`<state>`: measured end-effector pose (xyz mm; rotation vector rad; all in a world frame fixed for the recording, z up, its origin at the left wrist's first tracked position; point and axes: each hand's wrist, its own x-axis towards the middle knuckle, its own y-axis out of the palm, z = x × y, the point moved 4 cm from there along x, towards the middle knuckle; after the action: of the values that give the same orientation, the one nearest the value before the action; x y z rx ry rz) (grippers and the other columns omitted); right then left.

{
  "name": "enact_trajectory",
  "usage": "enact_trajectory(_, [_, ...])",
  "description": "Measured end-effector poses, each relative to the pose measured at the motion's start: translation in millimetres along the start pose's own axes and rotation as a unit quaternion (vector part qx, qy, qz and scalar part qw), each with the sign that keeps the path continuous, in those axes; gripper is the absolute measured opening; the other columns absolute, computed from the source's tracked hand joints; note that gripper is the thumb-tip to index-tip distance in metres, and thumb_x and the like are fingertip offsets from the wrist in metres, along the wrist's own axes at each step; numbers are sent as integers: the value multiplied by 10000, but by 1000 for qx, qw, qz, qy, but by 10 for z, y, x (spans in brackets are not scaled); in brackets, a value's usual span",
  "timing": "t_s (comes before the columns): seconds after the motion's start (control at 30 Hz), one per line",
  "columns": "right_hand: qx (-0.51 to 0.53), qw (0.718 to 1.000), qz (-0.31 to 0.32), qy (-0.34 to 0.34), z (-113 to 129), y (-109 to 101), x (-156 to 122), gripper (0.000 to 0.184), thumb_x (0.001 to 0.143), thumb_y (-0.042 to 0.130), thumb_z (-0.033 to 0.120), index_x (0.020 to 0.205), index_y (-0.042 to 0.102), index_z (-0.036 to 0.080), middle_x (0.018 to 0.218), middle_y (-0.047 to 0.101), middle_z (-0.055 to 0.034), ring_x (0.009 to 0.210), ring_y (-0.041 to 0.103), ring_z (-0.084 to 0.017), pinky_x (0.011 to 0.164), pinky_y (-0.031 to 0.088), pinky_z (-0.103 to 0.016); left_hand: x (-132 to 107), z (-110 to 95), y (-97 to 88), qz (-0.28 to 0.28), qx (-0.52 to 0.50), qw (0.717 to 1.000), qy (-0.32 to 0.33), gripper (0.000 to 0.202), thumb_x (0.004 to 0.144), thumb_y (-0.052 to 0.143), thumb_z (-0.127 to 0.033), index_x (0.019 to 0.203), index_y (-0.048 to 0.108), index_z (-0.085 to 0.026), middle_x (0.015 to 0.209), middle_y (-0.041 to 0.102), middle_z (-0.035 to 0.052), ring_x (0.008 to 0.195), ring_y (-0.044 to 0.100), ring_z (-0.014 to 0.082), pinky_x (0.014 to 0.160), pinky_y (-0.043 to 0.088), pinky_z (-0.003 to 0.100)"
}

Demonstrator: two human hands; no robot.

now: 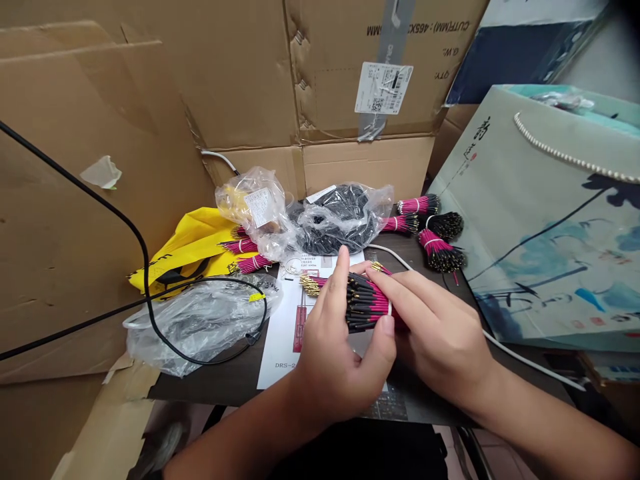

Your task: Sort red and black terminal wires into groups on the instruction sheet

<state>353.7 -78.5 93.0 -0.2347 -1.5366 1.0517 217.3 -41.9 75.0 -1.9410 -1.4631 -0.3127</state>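
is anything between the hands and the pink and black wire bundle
Nothing visible stands in the way: the pink-and-black wire bundle is held directly between the left hand and the right hand.

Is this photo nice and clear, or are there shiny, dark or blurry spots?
Head view: the wire bundle between the left hand and right hand looks fairly sharp; head view: whitish glints on the clear plastic bag; head view: the top right corner sinks into black, and the white label's print is too small to read.
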Motion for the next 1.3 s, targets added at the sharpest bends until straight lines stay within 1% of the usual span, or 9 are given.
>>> enact_trajectory(0.2, [-73,997,-6,-19,47,26,4,432,969,559,104,1384,546,-16,1017,706,-165,883,670,-249,757,557,-366,0,37,-21,-18,-23,998,-49,710,920,608,-217,1580,355,-152,1465,601,125,1307,616,252,1127,509,375])
enact_trajectory(0.43, [-123,990,-30,-59,85,35,46,809,971,553,76,1651,115,63,807,640,-78,735,595,-227,635,521,-346,110,68,-85,-22,7,997,-72,625,817,669,-170,1423,556,-72,1396,653,147,1298,626,256,1146,497,369])
enact_trajectory(0.67, [-137,984,-47,-100,106,74,51,886,985,524,72,1645,-68,86,682,560,-30,647,519,-217,570,479,-331,58,137,-50,-32,-23,995,-94,675,863,609,-166,1515,459,-73,1430,625,166,1307,624,256,1139,508,386])
enact_trajectory(0.9, [-169,982,-19,-79,79,120,16,672,947,543,56,1551,295,-106,828,661,-124,683,528,-210,630,478,-359,-13,135,4,-43,-11,997,-61,730,888,528,-130,1595,345,-124,1518,548,148,1380,561,267,1181,460,420])
enact_trajectory(1.0, [-59,998,-14,-25,-41,111,2,492,951,572,108,1413,525,-52,959,692,-168,834,618,-234,764,525,-376,-29,100,-24,10,-58,997,-46,747,942,545,-216,1629,265,-130,1594,453,151,1455,474,288,1245,368,452])
enact_trajectory(1.07, [99,992,16,77,-181,145,-13,354,931,640,168,1266,656,56,956,699,-124,838,636,-214,762,530,-344,-33,101,-75,52,-119,990,-52,734,989,514,-321,1644,229,-153,1644,373,138,1506,394,309,1269,319,483])
enact_trajectory(1.13, [316,920,81,219,-302,262,-76,242,905,711,252,1123,707,147,859,686,-51,734,619,-160,666,509,-280,-14,134,-152,68,-172,981,-62,696,1022,453,-400,1646,237,-182,1656,354,121,1523,360,321,1267,318,508])
enact_trajectory(1.2, [539,764,137,326,-308,411,-181,247,908,723,371,1062,703,179,737,636,2,590,557,-107,544,444,-225,34,179,-228,66,-183,980,-50,650,1028,441,-408,1626,310,-192,1646,377,114,1514,376,324,1263,326,517])
enact_trajectory(1.3, [754,529,149,358,-175,550,-296,397,956,619,536,1076,690,164,697,618,2,480,515,-75,457,383,-191,123,227,-277,78,-138,987,2,568,1008,484,-334,1556,454,-186,1600,456,109,1468,450,303,1252,352,497])
